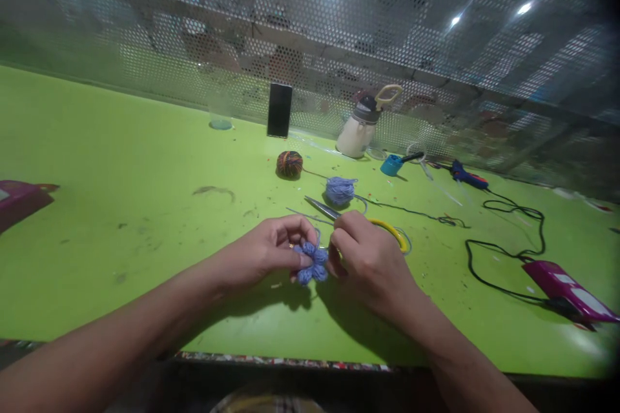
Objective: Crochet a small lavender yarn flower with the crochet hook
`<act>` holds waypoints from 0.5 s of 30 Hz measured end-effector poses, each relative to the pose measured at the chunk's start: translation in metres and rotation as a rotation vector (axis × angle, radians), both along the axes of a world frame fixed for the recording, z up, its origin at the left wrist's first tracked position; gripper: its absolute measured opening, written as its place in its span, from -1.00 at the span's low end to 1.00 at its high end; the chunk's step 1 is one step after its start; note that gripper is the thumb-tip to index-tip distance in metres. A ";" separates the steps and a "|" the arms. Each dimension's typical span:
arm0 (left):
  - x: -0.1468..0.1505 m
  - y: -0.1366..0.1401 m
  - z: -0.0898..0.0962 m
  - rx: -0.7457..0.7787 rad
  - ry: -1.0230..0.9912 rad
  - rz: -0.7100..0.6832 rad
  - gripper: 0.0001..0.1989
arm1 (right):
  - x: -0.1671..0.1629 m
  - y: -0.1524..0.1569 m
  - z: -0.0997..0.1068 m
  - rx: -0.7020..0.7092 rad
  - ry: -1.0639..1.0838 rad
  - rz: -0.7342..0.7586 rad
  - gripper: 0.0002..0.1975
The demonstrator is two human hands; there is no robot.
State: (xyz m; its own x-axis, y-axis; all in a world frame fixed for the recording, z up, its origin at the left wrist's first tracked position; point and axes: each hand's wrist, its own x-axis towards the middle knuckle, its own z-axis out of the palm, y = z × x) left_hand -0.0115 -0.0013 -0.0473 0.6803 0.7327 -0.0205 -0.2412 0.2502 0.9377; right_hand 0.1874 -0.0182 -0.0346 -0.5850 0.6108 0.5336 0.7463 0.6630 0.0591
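A small blue-purple crocheted flower (318, 257) with puffy petals is pinched between the thumb and fingers of my left hand (278, 248). Close on its right side, my right hand (365, 255) is closed with bent fingers; a thin pale tip shows between it and the flower, but its kind is hidden. Just beyond my hands lie scissors (322, 208) with yellow handles, partly covered by my right hand. A ball of blue-purple yarn (340, 190) sits behind them, its loose strand trailing near the scissors.
On the green table (145, 206) are a multicoloured yarn ball (289, 164), a propped phone (279, 110), a bottle (357, 132), a blue pot (391, 164), a glue gun (467, 176) and a corded magenta box (571, 290). Another magenta object (22, 201) is far left. A perforated metal panel (169, 64) stands behind.
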 end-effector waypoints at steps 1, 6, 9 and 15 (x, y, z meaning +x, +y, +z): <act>0.000 0.000 0.000 0.002 0.010 -0.007 -0.86 | -0.001 0.001 -0.001 -0.024 -0.008 -0.045 -0.84; 0.000 0.000 0.002 0.002 0.048 0.029 -0.82 | 0.013 0.007 0.003 -0.365 0.040 -0.147 -0.90; -0.002 0.001 0.005 -0.003 0.045 0.045 -0.72 | 0.031 0.007 0.014 -0.470 0.026 -0.104 -0.93; -0.004 0.001 0.010 -0.066 -0.014 0.060 -0.74 | 0.024 -0.001 0.021 -0.914 0.701 0.011 -0.77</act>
